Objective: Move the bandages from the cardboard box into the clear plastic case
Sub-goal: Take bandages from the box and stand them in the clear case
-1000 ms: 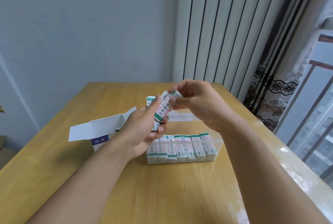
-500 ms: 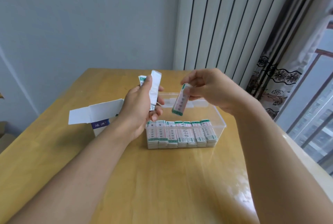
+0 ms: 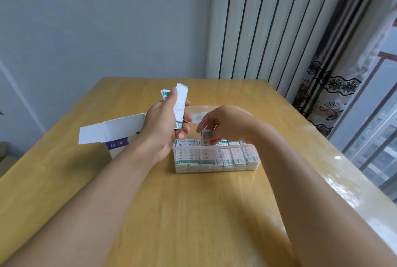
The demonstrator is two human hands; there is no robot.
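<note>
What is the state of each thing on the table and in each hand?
cardboard box: flap open.
clear plastic case: open, front row full of bandages.
left hand: grips several bandages.
right hand: pinches one bandage over the case.

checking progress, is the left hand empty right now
No, the left hand grips a small stack of bandages above the table, beside the box.

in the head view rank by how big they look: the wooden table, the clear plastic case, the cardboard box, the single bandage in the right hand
1. wooden table
2. clear plastic case, though its far part is hidden by the right hand
3. cardboard box, partly hidden by the left hand, so these two are close
4. single bandage
</note>
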